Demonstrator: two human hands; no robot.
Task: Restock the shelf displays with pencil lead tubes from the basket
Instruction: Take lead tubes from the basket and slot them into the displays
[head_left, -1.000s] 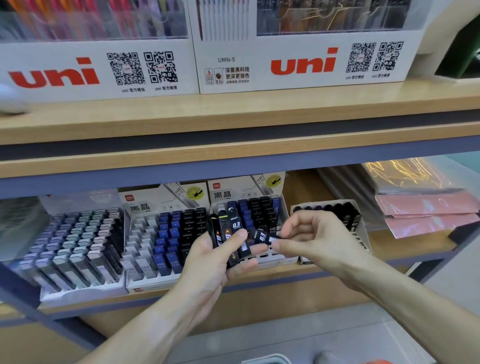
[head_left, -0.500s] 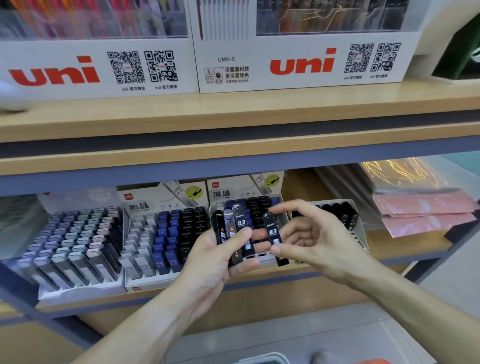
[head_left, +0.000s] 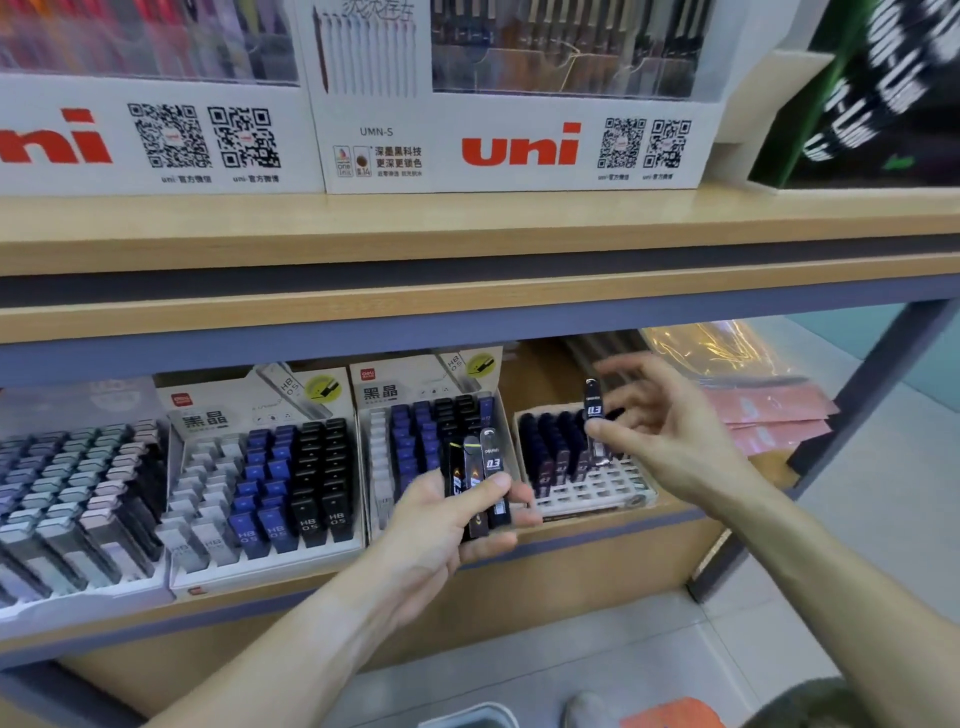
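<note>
on the lower shelf (head_left: 597, 535), left of both hands, stand the full display boxes (head_left: 265, 467) of hb 0.5 leads. the left hand (head_left: 447, 525) has its fingers (head_left: 519, 512) and thumb curled round a small bunch of lead tubes (head_left: 478, 483), held upright just in front of the middle display. to the right, the right hand (head_left: 670, 441) pinches a single 0.3 tube (head_left: 594, 410) between thumb and forefinger, the other fingers spread loose, directly above the white grid tray (head_left: 597, 486), whose front cells look empty. the step in hand seems to be placing this tube. next it likely needs lowering, upright, into an open cell beneath the fingers, then another taken from the bunch.
</note>
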